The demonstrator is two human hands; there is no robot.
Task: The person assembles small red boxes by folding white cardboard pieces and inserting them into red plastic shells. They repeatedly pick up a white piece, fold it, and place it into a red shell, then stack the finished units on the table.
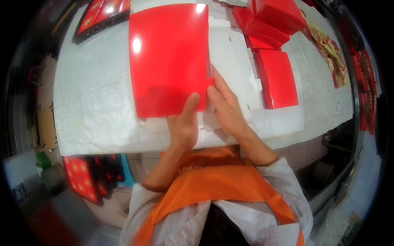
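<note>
A glossy red cardboard box piece (pixel 170 57), its broad face up, is held over the table in front of me. My left hand (pixel 184 125) grips its near edge, thumb on top and fingers hidden underneath. At its right side, my right hand (pixel 225 102) is closed with thumb and fingers together at a small red flap (pixel 210 81). White-sided cardboard blanks (pixel 234 61) lie flat beneath and to the right. Beyond them rests a closed red box (pixel 280 80).
A white-covered table (pixel 94 90) spans the view. Stacked red boxes (pixel 273 20) stand at the far right, beside gold-and-red packets (pixel 328 47). A patterned red-and-black box (pixel 102 16) sits far left. More patterned boxes (pixel 84 178) are below the table's left front edge.
</note>
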